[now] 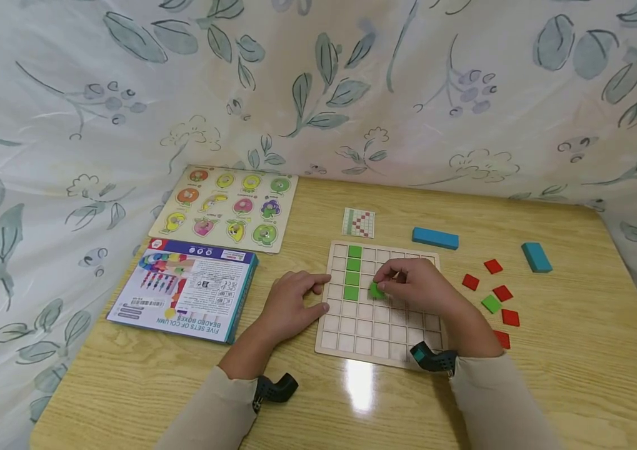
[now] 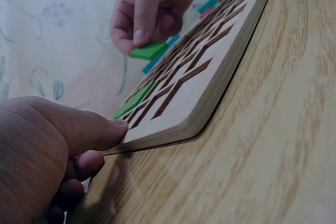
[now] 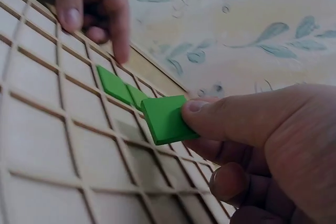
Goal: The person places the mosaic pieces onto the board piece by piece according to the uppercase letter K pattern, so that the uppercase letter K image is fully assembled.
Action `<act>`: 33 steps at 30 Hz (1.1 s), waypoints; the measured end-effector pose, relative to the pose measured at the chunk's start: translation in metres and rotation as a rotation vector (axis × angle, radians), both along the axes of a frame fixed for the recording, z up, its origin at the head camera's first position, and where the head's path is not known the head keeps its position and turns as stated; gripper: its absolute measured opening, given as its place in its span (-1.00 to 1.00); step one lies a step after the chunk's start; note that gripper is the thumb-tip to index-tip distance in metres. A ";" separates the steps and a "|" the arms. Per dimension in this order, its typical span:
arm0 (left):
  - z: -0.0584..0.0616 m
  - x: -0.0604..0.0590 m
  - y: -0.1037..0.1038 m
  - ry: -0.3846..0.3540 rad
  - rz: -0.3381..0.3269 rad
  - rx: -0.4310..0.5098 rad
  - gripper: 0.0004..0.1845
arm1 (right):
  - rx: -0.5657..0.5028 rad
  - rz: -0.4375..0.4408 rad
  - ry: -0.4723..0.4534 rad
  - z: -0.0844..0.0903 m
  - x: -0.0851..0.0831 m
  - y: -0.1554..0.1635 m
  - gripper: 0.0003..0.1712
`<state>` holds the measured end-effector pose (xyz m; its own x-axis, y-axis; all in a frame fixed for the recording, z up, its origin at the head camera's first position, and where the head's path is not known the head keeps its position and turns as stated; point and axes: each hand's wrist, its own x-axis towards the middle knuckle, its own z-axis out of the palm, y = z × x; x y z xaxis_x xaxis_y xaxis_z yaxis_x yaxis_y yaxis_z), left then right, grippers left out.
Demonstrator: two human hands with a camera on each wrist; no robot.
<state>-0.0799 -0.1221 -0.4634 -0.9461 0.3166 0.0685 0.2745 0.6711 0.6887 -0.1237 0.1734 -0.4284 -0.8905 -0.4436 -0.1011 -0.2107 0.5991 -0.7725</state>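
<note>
Head view shows the right hand pinching a green tile between thumb and fingertips, just above the wooden grid board, one column to the right of the green tiles already seated in the board's second column. The left hand rests at the board's left edge; in the left wrist view its thumb presses against the board's side, fingers loosely curled beneath, holding nothing.

From the right wrist view the green tile is tilted, its far edge lower than the pinched edge, and it hangs over a cell without sitting in it. To do this well, I would judge that the tile needs levelling so its corners line up with the cell walls before it goes down; a tilted tile may catch on the thin ribs. The pinch sits on one edge, which leaves the opposite edge free to enter the cell first, then the thumb can let go and a fingertip press it flat. The left hand's steadying of the board matters, since the board lies loose on the glossy table.

A pattern card lies just beyond the board, worth checking for which cell takes green. Red tiles and one spare green one lie to the right
</note>
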 end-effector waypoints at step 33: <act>0.004 0.001 0.001 0.003 0.001 -0.003 -0.46 | 0.050 0.111 0.114 -0.010 0.026 -0.050 -0.93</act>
